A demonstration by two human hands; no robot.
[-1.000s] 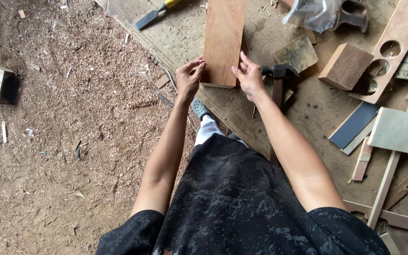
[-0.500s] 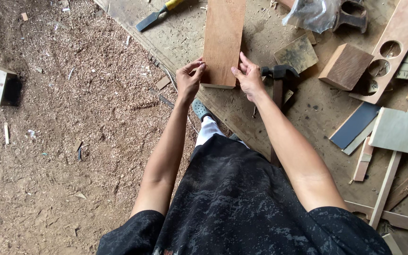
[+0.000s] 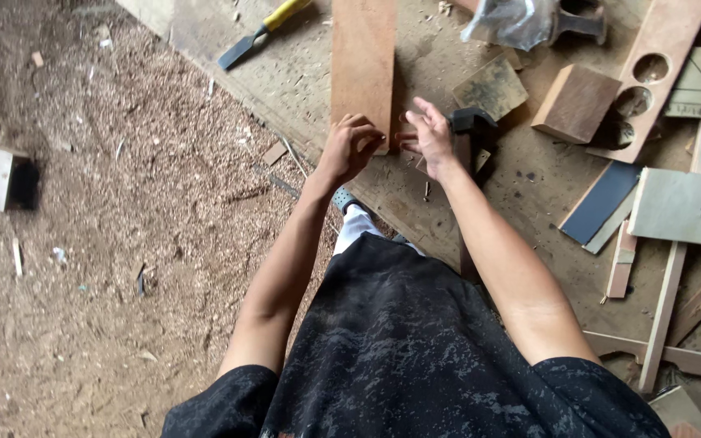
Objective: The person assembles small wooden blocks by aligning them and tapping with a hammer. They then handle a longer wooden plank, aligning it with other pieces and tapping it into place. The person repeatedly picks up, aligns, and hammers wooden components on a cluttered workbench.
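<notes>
At the near end of the reddish plank [image 3: 364,61] both my hands meet — the plank lies flat on the dusty work board [image 3: 310,81], running away from me, so its end sits within easy reach. My left hand [image 3: 349,150] is curled over the plank's near corner, fingers bent onto the edge, steadying it. My right hand [image 3: 430,134] hovers just right of that corner, fingers loosely spread and holding nothing that I can make out. Right of the plank stands a dark clamp [image 3: 470,126]; beyond its left side lies a yellow-handled chisel [image 3: 263,32]. Half a second ago both hands pressed flat against the plank's end; now the right has lifted off.
</notes>
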